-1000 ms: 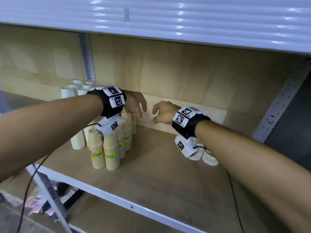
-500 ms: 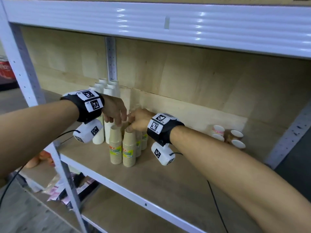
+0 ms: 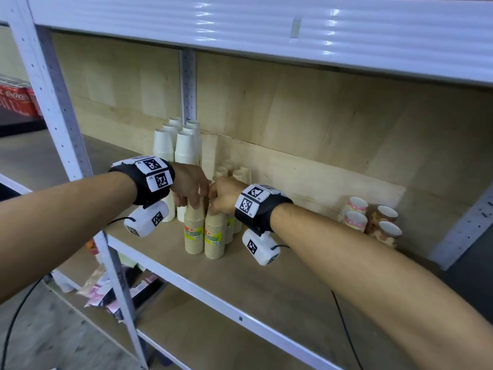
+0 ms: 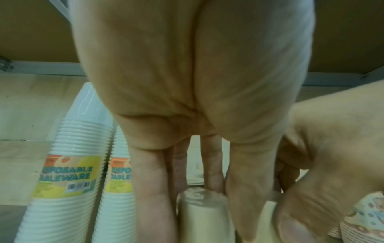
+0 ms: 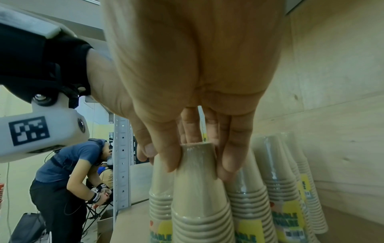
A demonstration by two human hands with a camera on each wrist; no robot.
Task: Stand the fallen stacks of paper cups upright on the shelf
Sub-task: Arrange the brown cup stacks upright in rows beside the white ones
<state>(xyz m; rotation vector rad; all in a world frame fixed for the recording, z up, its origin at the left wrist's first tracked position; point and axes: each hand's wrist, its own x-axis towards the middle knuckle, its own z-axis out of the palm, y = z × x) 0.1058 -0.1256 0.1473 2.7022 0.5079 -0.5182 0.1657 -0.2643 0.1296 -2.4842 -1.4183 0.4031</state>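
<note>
Several brown paper cup stacks stand upright, upside down, in a cluster on the wooden shelf point(image 3: 266, 279). My left hand point(image 3: 193, 202) grips the top of the front left brown stack point(image 3: 194, 231), fingers and thumb around its tip point(image 4: 204, 212). Beside it, my right hand point(image 3: 216, 206) pinches the top of the front right brown stack point(image 3: 214, 236), seen close in the right wrist view point(image 5: 199, 189). Further right, patterned cup stacks point(image 3: 356, 212) lie on their sides, mouths facing me.
White cup stacks point(image 3: 184, 145) stand upright behind and left of the brown ones, near a white shelf upright point(image 3: 188, 84). Another upright point(image 3: 64, 124) rises at the front left. The upper shelf point(image 3: 266, 30) hangs low overhead. A person point(image 5: 68, 180) bends over in the background.
Both hands have come down and together onto the tops of the two front brown stacks; the right hand moved left from mid-shelf. The camera has swung, bringing the patterned cups into view.
</note>
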